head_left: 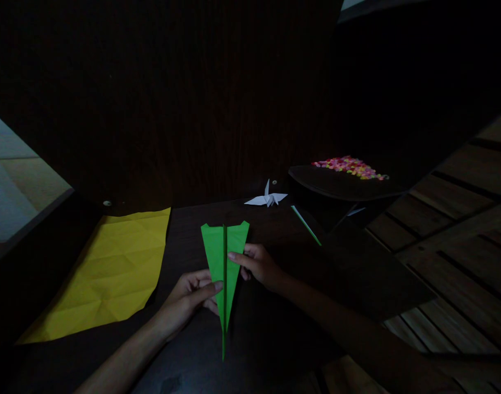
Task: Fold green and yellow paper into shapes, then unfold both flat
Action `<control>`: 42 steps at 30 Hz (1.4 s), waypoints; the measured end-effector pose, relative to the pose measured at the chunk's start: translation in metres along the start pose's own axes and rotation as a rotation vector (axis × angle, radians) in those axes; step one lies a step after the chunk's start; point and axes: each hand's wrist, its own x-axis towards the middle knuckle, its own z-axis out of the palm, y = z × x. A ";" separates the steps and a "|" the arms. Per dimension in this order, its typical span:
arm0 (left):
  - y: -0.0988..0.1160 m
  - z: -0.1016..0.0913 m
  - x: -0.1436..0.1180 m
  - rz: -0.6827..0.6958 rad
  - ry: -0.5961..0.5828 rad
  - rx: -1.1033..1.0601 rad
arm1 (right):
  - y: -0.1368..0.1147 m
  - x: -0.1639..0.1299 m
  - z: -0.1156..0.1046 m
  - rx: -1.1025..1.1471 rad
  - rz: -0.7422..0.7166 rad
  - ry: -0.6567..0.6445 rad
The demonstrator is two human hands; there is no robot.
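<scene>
Green paper sheet folded into a long narrow dart [225,262], upright over the dark table [275,339], centre crease set. Left hand [188,298] pinches its left flap, right hand [256,265] its right flap. Wing folds appear left.

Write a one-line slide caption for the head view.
Both hands, left and right, press a folded green paper on a dark table, beside a creased yellow sheet.

Creased sheet [111,273] lies left of folded dart [225,262]; paper crane [267,198] behind it.
</scene>
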 end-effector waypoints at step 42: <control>0.001 -0.003 0.008 0.266 0.521 -0.068 | 0.006 -0.021 0.011 -0.477 -0.425 -0.056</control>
